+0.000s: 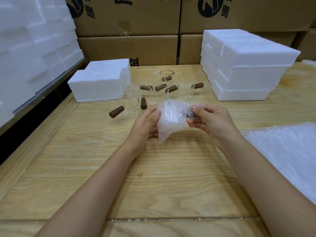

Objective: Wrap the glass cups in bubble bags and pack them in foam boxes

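Observation:
A clear glass cup sits inside a bubble bag (171, 119) that I hold above the wooden table (153, 177). My left hand (145, 124) grips the bag's left side. My right hand (208, 119) pinches the right side, where the cup's brown handle shows through the plastic. Behind the bag stand several unwrapped glass cups (132, 105) with brown wooden handles. A foam box (100, 82) lies at the back left, and a stack of foam boxes (246, 65) rises at the back right.
A pile of bubble bags (287, 151) lies on the table at the right. White foam pieces (30, 48) are stacked on a shelf at the left. Cardboard cartons (130, 23) form a wall behind the table.

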Available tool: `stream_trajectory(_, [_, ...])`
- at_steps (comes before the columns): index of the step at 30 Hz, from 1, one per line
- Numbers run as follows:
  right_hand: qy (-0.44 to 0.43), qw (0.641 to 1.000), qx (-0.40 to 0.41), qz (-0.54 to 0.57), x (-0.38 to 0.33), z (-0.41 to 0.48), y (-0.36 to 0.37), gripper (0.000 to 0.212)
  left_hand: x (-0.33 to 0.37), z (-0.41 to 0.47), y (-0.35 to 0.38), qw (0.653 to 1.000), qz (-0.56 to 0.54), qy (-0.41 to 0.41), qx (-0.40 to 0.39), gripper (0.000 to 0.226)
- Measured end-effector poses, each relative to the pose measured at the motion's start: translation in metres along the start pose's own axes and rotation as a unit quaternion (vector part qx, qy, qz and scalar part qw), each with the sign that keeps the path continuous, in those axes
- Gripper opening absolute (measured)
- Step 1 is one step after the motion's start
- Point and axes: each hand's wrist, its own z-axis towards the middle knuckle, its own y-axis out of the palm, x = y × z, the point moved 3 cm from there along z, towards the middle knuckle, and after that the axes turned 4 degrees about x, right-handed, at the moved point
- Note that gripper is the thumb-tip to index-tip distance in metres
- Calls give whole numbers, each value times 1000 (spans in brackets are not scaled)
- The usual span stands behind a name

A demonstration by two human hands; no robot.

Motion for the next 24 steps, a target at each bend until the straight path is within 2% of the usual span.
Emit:
stream_trajectory(3, [-8,1000,7,14,-1,1,-1,8,-1,-1,1,999,18,21,-38,72])
stream_trajectory(8, [-38,999,-33,19,2,-1,6,7,1,-3,0,994,74,74,-26,65])
stream_trajectory(12, [-28,999,-44,13,12,0,11,12,-1,-2,-11,984,151,91,-34,65])
stream_trajectory(17, [-56,996,-24,-69,25,4,18,18,-6,4,-21,963,253,94,-7,49])
stream_trajectory(21, [-64,989,1,-135,33,7,22,27,-9,8,-23,948,294,120,-2,51])
stream_trajectory(24, [-56,983,-1,-172,37,7,24,25,-12,11,-23,949,296,109,3,56])
